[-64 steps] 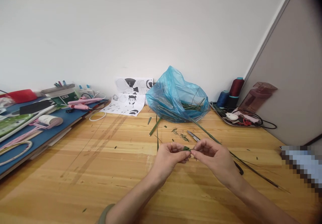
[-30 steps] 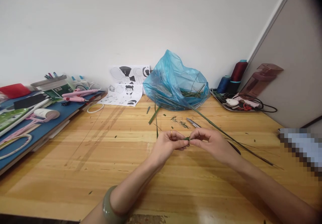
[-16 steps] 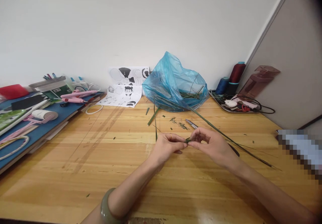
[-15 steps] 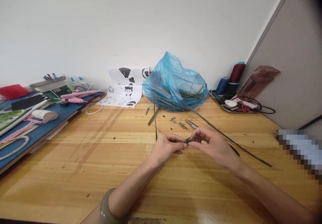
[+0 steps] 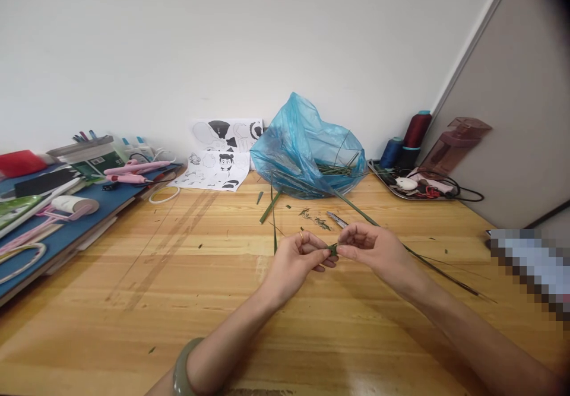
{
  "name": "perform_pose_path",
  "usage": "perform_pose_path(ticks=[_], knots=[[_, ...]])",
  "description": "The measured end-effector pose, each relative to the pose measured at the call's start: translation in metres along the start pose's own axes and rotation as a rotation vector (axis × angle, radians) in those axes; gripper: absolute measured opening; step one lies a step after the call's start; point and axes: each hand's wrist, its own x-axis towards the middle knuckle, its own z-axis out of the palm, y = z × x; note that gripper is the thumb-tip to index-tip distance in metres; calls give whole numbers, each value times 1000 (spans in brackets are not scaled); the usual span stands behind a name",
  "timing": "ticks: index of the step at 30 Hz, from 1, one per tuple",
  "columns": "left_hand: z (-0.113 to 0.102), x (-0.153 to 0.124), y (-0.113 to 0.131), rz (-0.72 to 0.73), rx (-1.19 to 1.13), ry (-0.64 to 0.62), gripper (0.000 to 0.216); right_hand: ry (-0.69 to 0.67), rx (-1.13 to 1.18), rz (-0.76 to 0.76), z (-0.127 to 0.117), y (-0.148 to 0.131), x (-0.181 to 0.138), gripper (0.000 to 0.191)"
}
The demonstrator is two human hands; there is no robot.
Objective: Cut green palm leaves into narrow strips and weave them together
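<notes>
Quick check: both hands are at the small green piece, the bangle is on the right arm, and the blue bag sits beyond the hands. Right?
Not quite: the head view shows the bangle on the left arm. Both the left hand and right hand are at the small green piece, with the blue bag beyond.

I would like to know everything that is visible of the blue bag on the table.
The blue bag is thin, translucent and crumpled, and looks like plastic, with a peak rising left of its middle. It sits toward the back of the wooden table, near the wall. Thin green strips show in its right part; longer ones reach forward from its front edge, unclear whether from inside or beneath. Neither the left hand nor the right hand touches it.
</notes>
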Motion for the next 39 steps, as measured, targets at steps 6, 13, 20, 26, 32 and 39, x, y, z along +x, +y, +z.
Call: perform_pose_path(ticks=[6,13,20,26,32,39], knots=[[2,-1,-4,25,85,19,9,94,-111,-93,10,-1,-3,8],[5,0,-11,77,-46,72,7,128,-182,-115,13,3,-3,3],[10,1,-17,-4,-313,73,8,136,-152,-49,12,-3,-3,3],[9,1,-17,-6,-363,112,6,90,-137,-66,11,-5,-4,2],[12,-2,-16,38,-384,138,4,130,-165,-100,13,-2,-3,4],[17,-5,-19,97,-277,207,4,94,-202,-85,12,0,-2,7]])
